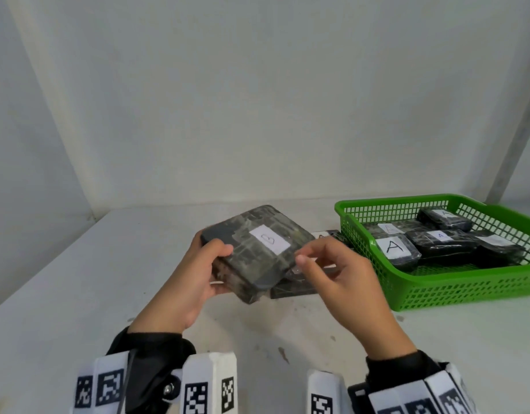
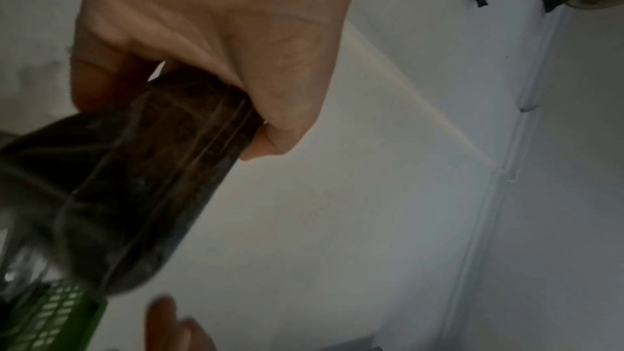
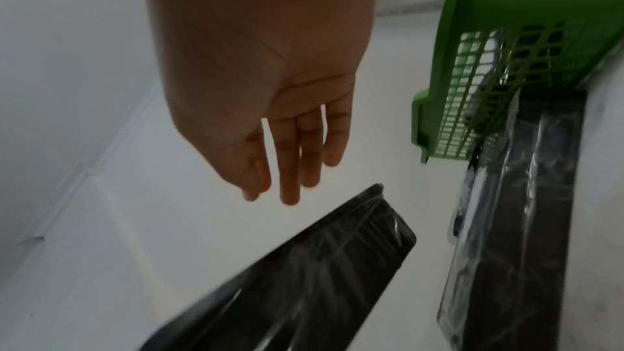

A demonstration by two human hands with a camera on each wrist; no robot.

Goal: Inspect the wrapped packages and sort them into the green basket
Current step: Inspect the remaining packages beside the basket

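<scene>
1. A dark wrapped package (image 1: 254,249) with a white "B" label is held up off the white table (image 1: 78,294), tilted, label side up. It's gripped by the left hand (image 1: 195,279), thumb on the top face and fingers curled underneath, as the left wrist view confirms.
2. The right hand (image 1: 344,282) is seen just beside the package's right edge. In the head view its fingertips look close to that edge, maybe brushing it, but in the right wrist view the fingers (image 3: 290,170) are stretched out fairly straight with a gap above the package, so nothing is grasped by it.
3. Another wrapped package (image 1: 296,285) is left flat on the table, partly hidden under the held one and just beside the basket's near left wall.
4. The green basket (image 1: 437,288) is parked on the table to the right. Several dark wrapped packages (image 1: 431,243) are piled inside it, with "A" labels readable on at least three.
5. A further labelled package (image 1: 325,236) can be made out behind the right hand, against the basket's left side; its letter can't be read for sure.
</scene>
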